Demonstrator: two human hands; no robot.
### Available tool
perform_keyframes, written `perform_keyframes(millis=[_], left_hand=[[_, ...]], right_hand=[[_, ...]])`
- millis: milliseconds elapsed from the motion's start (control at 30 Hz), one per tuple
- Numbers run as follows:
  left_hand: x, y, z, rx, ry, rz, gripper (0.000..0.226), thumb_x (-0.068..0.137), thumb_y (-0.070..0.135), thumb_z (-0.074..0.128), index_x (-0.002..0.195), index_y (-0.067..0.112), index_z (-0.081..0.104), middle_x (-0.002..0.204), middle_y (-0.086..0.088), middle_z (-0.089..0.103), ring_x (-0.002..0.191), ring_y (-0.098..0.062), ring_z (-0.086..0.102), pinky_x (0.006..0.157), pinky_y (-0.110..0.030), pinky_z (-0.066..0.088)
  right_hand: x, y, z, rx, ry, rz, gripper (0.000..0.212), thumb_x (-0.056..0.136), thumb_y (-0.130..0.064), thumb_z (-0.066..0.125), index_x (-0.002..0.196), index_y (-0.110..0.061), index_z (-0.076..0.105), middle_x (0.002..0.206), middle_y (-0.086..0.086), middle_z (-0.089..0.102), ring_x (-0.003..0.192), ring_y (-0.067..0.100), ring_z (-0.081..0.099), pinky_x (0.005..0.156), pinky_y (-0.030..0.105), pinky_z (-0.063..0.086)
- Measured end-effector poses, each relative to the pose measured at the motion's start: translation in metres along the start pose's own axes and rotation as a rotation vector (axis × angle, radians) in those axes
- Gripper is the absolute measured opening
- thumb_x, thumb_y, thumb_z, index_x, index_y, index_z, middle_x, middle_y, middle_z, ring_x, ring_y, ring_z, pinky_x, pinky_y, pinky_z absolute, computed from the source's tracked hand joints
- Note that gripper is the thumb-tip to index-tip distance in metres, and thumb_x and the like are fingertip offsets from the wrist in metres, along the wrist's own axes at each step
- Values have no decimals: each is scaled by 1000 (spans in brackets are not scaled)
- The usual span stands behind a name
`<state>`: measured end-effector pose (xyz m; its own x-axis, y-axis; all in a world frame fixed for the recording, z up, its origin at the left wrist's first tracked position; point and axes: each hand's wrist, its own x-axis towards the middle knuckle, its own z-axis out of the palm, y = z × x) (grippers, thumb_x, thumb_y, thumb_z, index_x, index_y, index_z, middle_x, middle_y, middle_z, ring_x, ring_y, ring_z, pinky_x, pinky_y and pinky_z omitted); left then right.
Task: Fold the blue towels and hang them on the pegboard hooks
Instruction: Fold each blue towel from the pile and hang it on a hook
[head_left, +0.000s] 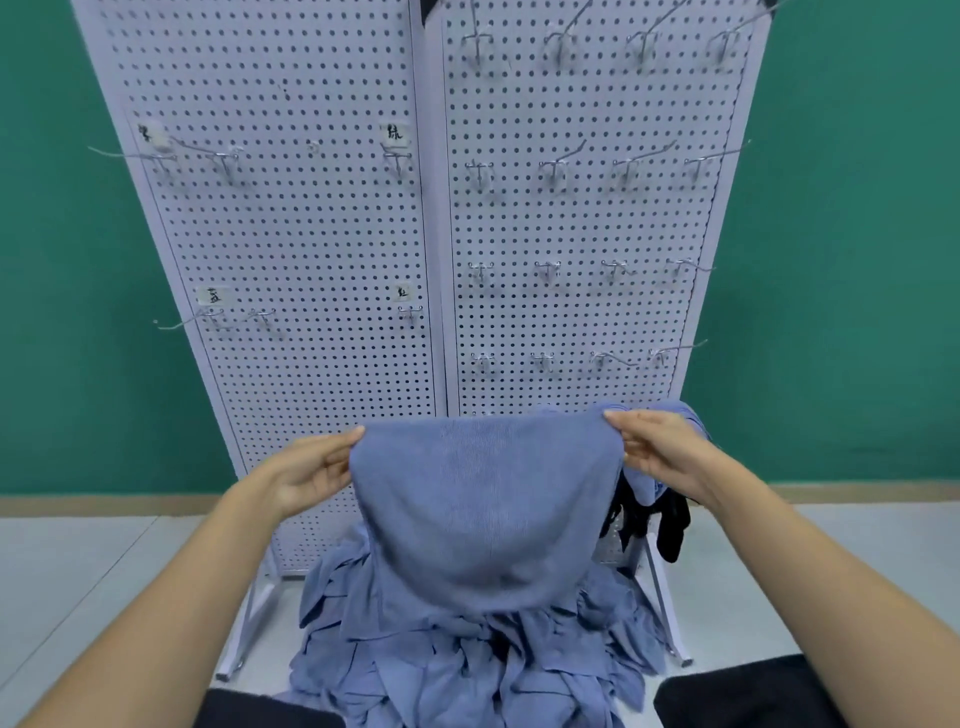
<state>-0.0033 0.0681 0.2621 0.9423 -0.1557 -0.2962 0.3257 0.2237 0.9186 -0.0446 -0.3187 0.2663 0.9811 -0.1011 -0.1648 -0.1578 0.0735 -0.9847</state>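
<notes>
Before two pegboards (291, 234) — left hand (311, 467), right hand (660, 452) pinch one towel (483, 509).

Both bare forearms reach in from the near corners and converge toward centre. Bare left hand (311, 470): thumb on top, fingers under, pinching the left top corner of the blue knit cloth towel (483, 499). Bare right hand (660, 449) mirrors it on the right corner. Hands roughly level, well apart.
</notes>
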Motion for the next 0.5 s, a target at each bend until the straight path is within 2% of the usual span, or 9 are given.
perform_keyframes(millis=[100,167,233,333,500], left_hand=[[18,-24,13,-31,120,-40,10,86,5,64,95,1,64,71,-7,72,65,-14,68,58,-23,58],[21,-35,30,35,164,12,10,83,5,69,91,0,66,74,-9,71,64,-16,68,65,-25,59],[18,-41,50,81,163,81,7,84,7,70,87,1,67,75,-9,71,67,-16,68,64,-23,59],[12,-46,78,128,110,146,3,86,8,68,84,5,68,75,-9,72,67,-15,69,61,-21,58],[5,-55,103,296,103,248,8,86,11,68,94,8,71,87,-11,73,80,-18,70,64,-20,57]], right_hand=[[7,20,17,30,19,68,11,81,-17,72,82,-10,64,65,2,58,57,11,56,55,20,54],[7,26,31,13,9,81,10,86,-14,69,78,-10,65,60,0,62,53,9,59,55,21,55],[8,28,47,-34,-10,64,12,88,-14,67,77,-9,64,56,-2,62,50,6,59,57,21,55],[5,30,75,-55,-70,25,9,87,-13,69,83,-6,65,65,3,62,58,10,59,64,23,57],[-6,29,111,-122,-83,-56,10,86,-9,69,91,-5,62,68,5,61,59,13,62,63,21,58]])
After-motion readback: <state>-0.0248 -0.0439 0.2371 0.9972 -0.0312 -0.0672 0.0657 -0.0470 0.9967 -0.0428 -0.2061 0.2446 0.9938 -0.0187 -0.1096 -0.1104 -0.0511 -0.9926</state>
